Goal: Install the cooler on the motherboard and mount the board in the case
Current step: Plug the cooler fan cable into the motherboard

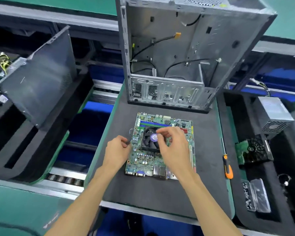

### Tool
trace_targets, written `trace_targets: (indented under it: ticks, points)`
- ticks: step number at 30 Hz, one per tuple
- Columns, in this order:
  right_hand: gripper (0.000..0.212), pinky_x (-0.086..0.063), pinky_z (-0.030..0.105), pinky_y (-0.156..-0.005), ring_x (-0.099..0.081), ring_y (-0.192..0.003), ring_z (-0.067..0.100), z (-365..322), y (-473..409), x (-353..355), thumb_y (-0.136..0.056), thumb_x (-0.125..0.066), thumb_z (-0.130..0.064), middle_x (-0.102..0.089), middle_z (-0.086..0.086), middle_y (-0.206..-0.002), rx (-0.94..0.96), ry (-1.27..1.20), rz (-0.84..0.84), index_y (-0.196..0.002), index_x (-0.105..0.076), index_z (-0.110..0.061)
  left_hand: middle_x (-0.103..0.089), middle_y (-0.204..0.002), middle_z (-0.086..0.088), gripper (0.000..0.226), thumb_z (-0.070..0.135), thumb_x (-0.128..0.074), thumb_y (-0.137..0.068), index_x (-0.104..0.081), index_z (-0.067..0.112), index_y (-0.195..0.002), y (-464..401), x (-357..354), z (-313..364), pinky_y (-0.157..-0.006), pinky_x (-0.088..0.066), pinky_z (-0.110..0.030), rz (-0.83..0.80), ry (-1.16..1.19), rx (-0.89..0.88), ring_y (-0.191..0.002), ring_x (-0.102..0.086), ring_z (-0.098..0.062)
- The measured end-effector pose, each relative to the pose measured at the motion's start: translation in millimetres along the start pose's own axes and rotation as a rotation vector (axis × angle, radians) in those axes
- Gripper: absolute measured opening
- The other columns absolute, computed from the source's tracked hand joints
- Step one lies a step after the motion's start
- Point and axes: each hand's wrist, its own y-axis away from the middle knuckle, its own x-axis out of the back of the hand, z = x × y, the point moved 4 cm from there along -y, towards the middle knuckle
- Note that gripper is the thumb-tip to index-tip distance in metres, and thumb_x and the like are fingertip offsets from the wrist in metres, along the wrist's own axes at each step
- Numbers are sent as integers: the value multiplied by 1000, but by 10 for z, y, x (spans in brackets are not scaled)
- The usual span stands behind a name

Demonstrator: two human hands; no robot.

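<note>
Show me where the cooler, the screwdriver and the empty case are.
cooler (150, 139), head view, on its black fan frame.
screwdriver (228, 167), head view, on its orange handle.
case (169, 53), head view, on its bare inner panel.

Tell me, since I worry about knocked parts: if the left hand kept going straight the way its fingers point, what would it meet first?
Most likely the cooler. The left hand sits at the motherboard's left edge, fingers curled toward the right, seemingly pinching a thin wire. Small board components may come first; depth is unclear.

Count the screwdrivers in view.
1. The orange-and-black-handled screwdriver lies on the dark foam mat, right of the green motherboard, shaft pointing away from the person. More may be hidden in the side trays.
</note>
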Motion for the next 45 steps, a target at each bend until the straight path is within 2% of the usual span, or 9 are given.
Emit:
trace_targets:
  ticks: [5, 9, 15, 23, 30, 35, 37, 41, 45]
  points:
    - [13, -40, 16, -87, -52, -102, 9, 62, -283, -172, -95, -63, -15, -57, -13, -100, -5, 23, 45, -101, -69, -26, -65, -65, 9, 14, 10, -63, -86, -75, 16, -90, -330, 165, 57, -68, -44, -13, -48, -33, -47, -70, -63, -8]
    - [13, -39, 23, -92, -51, -106, 9, 100, -438, -240, -97, -62, -17, -54, -13, -103, -36, 52, 83, -103, -68, -27, -69, -72, -6, 8, 5, -67, -90, -75, 3, -90, -515, 242, 94, -68, -58, -26, -168, 317, 62, -62, -62, -14]
    - [13, -41, 27, -96, -50, -107, 9, 157, -496, -316, -99, -61, -19, -51, -18, -102, -68, 85, 48, -107, -68, -25, -75, -91, -18, 18, 10, -79, -75, -78, 0, -90, -601, 216, 199, -68, -59, -24, -530, 848, 306, -82, -74, -23]
    - [13, -43, 36, -97, -50, -105, 12, 217, -479, -404, -99, -60, -19, -56, -10, -104, -47, 86, 36, -108, -68, -21, -75, -95, -12, 30, 15, -80, -68, -78, 2, -95, -605, 110, 175, -73, -58, -25, -740, 970, 376, -88, -73, -20]
    - [14, -45, 39, -97, -52, -103, 13, 289, -481, -441, -101, -56, -21, -52, -16, -101, -47, 51, 42, -107, -69, -21, -74, -94, -18, 23, 9, -78, -71, -78, 1, -92, -651, 153, 242, -81, -58, -30, -597, 940, 125, -90, -73, -27]
    - [15, -44, 43, -97, -52, -104, 14, 365, -482, -491, -101, -55, -20, -59, -8, -106, -81, 10, 28, -106, -69, -21, -77, -86, -3, 16, 2, -77, -79, -77, 15, -88, -737, 192, 232, -82, -56, -19, -259, 515, -125, -82, -74, -16]
    - [15, -45, 44, -97, -53, -104, 14, 376, -485, -497, -101, -55, -20, -59, -8, -105, -84, 3, 28, -106, -69, -21, -76, -81, 2, 19, 2, -76, -82, -76, 21, -85, -726, 140, 215, -77, -55, -18, -232, 372, -197, -79, -73, -14]
    - [14, -45, 44, -96, -53, -101, 11, 382, -488, -501, -100, -55, -21, -59, -12, -101, -86, -2, 29, -103, -69, -22, -75, -83, -5, 20, 4, -72, -86, -75, 23, -91, -687, 47, 143, -78, -57, -34, -207, 211, -236, -79, -72, -24]
    - [14, -45, 46, -96, -55, -100, 13, 367, -489, -490, -100, -56, -19, -59, -14, -99, -82, -13, 31, -100, -70, -21, -73, -82, 4, 29, 7, -74, -85, -72, 35, -89, -675, 80, 150, -73, -56, -23, -204, 165, -283, -77, -72, -12]
